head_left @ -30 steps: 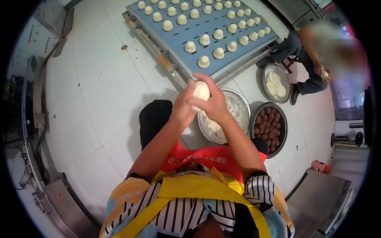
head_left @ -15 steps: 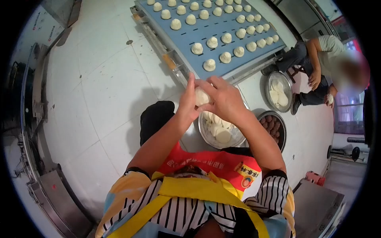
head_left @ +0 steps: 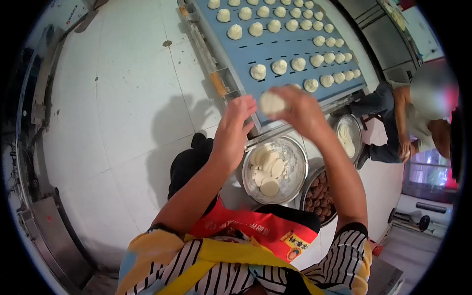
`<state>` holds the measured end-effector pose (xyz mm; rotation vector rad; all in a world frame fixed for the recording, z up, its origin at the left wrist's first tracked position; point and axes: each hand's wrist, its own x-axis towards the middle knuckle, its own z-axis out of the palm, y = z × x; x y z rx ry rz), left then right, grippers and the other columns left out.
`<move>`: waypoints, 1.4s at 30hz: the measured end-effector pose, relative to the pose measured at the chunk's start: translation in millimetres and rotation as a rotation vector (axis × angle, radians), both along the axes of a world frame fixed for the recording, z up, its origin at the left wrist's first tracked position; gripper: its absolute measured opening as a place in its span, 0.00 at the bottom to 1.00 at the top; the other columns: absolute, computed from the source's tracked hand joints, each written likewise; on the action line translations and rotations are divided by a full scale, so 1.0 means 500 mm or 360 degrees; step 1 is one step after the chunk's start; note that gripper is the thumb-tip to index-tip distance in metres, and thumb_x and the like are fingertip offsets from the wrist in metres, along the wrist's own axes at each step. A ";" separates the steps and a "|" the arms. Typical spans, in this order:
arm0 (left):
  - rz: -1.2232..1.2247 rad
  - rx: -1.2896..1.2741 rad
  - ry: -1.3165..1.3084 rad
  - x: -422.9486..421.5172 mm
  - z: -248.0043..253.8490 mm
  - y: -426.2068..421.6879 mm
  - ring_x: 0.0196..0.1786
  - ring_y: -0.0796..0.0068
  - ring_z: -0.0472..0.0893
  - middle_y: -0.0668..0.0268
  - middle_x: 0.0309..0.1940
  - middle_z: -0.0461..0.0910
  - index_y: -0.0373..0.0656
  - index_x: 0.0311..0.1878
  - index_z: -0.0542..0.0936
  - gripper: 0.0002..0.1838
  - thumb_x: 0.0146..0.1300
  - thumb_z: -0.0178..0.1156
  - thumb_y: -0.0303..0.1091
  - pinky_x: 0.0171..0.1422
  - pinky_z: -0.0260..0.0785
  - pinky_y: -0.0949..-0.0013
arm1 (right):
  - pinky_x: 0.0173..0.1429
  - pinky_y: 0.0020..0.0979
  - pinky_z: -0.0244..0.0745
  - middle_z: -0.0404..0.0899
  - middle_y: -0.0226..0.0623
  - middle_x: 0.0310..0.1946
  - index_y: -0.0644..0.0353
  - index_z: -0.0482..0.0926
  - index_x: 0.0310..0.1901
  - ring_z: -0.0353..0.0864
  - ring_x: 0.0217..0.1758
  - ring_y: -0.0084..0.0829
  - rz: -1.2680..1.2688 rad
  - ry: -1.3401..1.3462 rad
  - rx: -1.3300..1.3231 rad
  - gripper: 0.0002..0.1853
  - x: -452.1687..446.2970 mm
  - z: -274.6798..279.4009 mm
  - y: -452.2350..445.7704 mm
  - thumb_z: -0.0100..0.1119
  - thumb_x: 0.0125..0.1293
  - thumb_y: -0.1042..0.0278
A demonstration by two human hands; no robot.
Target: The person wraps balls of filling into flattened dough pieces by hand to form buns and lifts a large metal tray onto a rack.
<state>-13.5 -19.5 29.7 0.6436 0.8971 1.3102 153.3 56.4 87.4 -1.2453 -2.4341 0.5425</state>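
A round, pale filled dough bun [head_left: 272, 103] is in my right hand [head_left: 304, 112], its fingers closed around the far side. This hand is slightly blurred and hovers over the near corner of a blue tray [head_left: 268, 49], where rows of similar buns stand. My left hand [head_left: 233, 128] is just left of the tray corner, fingers apart and holding nothing. Beneath my hands, flat dough rounds [head_left: 268, 162] lie in a floury metal bowl [head_left: 296, 152]. Beside it, a second bowl holds brown filling balls [head_left: 320, 199], partly covered by my right forearm.
A co-worker [head_left: 398, 118] sits at the right, hands low near the knees. Another metal bowl [head_left: 361, 136] with dough rounds stands between us. Metal cabinet units [head_left: 373, 34] are at the back right. Tiled floor [head_left: 132, 98] extends to the left.
My hands have separated. The right hand has carried the bun forward and right over the tray corner, while the left has let go and opened. The view has shifted, showing more of the bowls.
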 end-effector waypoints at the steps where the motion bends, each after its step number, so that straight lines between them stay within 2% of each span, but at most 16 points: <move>1: -0.0030 0.0136 0.0183 -0.015 0.007 -0.010 0.62 0.65 0.69 0.57 0.59 0.69 0.39 0.59 0.68 0.30 0.71 0.40 0.58 0.67 0.58 0.58 | 0.49 0.41 0.73 0.80 0.45 0.41 0.53 0.78 0.51 0.79 0.45 0.47 -0.0055 -0.0046 -0.0011 0.28 0.004 -0.019 0.056 0.72 0.43 0.69; 3: -0.0188 0.0140 0.0211 -0.032 0.016 -0.015 0.63 0.64 0.69 0.56 0.61 0.68 0.39 0.60 0.67 0.27 0.73 0.39 0.53 0.69 0.57 0.57 | 0.50 0.41 0.73 0.80 0.46 0.40 0.54 0.78 0.52 0.79 0.45 0.47 -0.0138 -0.0154 -0.0028 0.28 0.006 -0.071 0.178 0.72 0.44 0.69; 5: -0.0290 -0.0117 -0.0199 -0.040 0.031 -0.013 0.64 0.64 0.68 0.55 0.61 0.68 0.37 0.59 0.66 0.22 0.74 0.40 0.45 0.70 0.56 0.56 | 0.50 0.42 0.72 0.80 0.47 0.40 0.54 0.78 0.52 0.79 0.46 0.47 -0.0194 -0.0263 -0.0028 0.28 -0.002 -0.148 0.295 0.72 0.45 0.68; 8: -0.0314 -0.0144 -0.0326 -0.072 0.011 0.012 0.64 0.63 0.68 0.54 0.61 0.68 0.37 0.59 0.66 0.20 0.73 0.43 0.42 0.71 0.57 0.57 | 0.51 0.43 0.72 0.80 0.48 0.41 0.55 0.78 0.51 0.79 0.46 0.48 -0.0219 -0.0249 -0.0206 0.27 -0.037 -0.249 0.429 0.73 0.45 0.65; 11: -0.0254 -0.0227 -0.0246 -0.088 0.005 0.042 0.65 0.62 0.68 0.52 0.61 0.67 0.35 0.60 0.66 0.22 0.71 0.48 0.42 0.71 0.57 0.57 | 0.53 0.43 0.72 0.80 0.46 0.42 0.50 0.77 0.53 0.79 0.47 0.47 -0.0139 -0.0343 -0.0119 0.28 -0.061 -0.357 0.540 0.73 0.46 0.62; 14: -0.0247 -0.0238 -0.0432 -0.097 0.005 0.071 0.65 0.62 0.68 0.51 0.60 0.68 0.34 0.60 0.65 0.24 0.70 0.50 0.44 0.71 0.58 0.57 | 0.53 0.42 0.72 0.79 0.45 0.44 0.49 0.77 0.53 0.78 0.48 0.46 -0.0100 -0.0473 -0.0135 0.28 -0.085 -0.403 0.605 0.72 0.47 0.62; 18: -0.0326 -0.0343 -0.0504 -0.109 0.004 0.101 0.66 0.64 0.66 0.51 0.62 0.65 0.34 0.62 0.63 0.25 0.70 0.50 0.43 0.71 0.56 0.59 | 0.53 0.42 0.73 0.77 0.42 0.45 0.48 0.77 0.53 0.78 0.49 0.45 0.0018 -0.0753 -0.0097 0.27 -0.102 -0.432 0.639 0.72 0.47 0.64; 21: -0.0354 -0.0356 -0.0502 -0.122 0.004 0.120 0.66 0.65 0.66 0.51 0.62 0.64 0.35 0.62 0.62 0.25 0.69 0.51 0.42 0.71 0.55 0.60 | 0.54 0.41 0.73 0.76 0.39 0.45 0.48 0.76 0.54 0.78 0.50 0.43 0.0184 -0.0624 -0.0032 0.28 -0.091 -0.449 0.645 0.71 0.47 0.65; 24: -0.0367 -0.0388 -0.0507 -0.128 0.000 0.124 0.66 0.66 0.66 0.52 0.62 0.65 0.34 0.62 0.62 0.25 0.68 0.52 0.40 0.71 0.56 0.60 | 0.52 0.42 0.73 0.77 0.39 0.46 0.51 0.77 0.52 0.77 0.48 0.46 0.0280 -0.0584 -0.0031 0.27 -0.096 -0.445 0.649 0.70 0.46 0.70; 30: -0.0364 -0.0373 -0.0535 -0.131 -0.007 0.123 0.66 0.65 0.66 0.52 0.61 0.65 0.35 0.62 0.62 0.24 0.66 0.53 0.35 0.71 0.56 0.59 | 0.51 0.41 0.75 0.76 0.37 0.48 0.52 0.76 0.51 0.78 0.47 0.46 0.0320 -0.0586 0.0011 0.27 -0.094 -0.450 0.656 0.70 0.45 0.71; 33: -0.0394 -0.0433 -0.0556 -0.130 0.004 0.131 0.66 0.65 0.66 0.52 0.61 0.65 0.34 0.62 0.63 0.24 0.65 0.53 0.33 0.72 0.55 0.59 | 0.52 0.40 0.76 0.76 0.38 0.46 0.51 0.77 0.51 0.79 0.47 0.43 0.0354 -0.0501 0.0046 0.27 -0.092 -0.459 0.649 0.71 0.46 0.70; 39: -0.0453 -0.0393 -0.0537 -0.127 0.003 0.137 0.66 0.64 0.66 0.52 0.60 0.66 0.34 0.61 0.64 0.23 0.65 0.53 0.31 0.71 0.57 0.59 | 0.50 0.40 0.76 0.75 0.39 0.45 0.54 0.76 0.48 0.79 0.46 0.44 0.0416 -0.0580 0.0125 0.23 -0.086 -0.474 0.649 0.70 0.46 0.70; 42: -0.0495 -0.0366 -0.0516 -0.127 0.001 0.134 0.66 0.65 0.66 0.53 0.60 0.66 0.36 0.61 0.65 0.21 0.66 0.52 0.29 0.71 0.57 0.58 | 0.51 0.40 0.77 0.76 0.37 0.47 0.51 0.76 0.52 0.80 0.46 0.43 0.0461 -0.0710 0.0102 0.27 -0.093 -0.468 0.653 0.71 0.46 0.67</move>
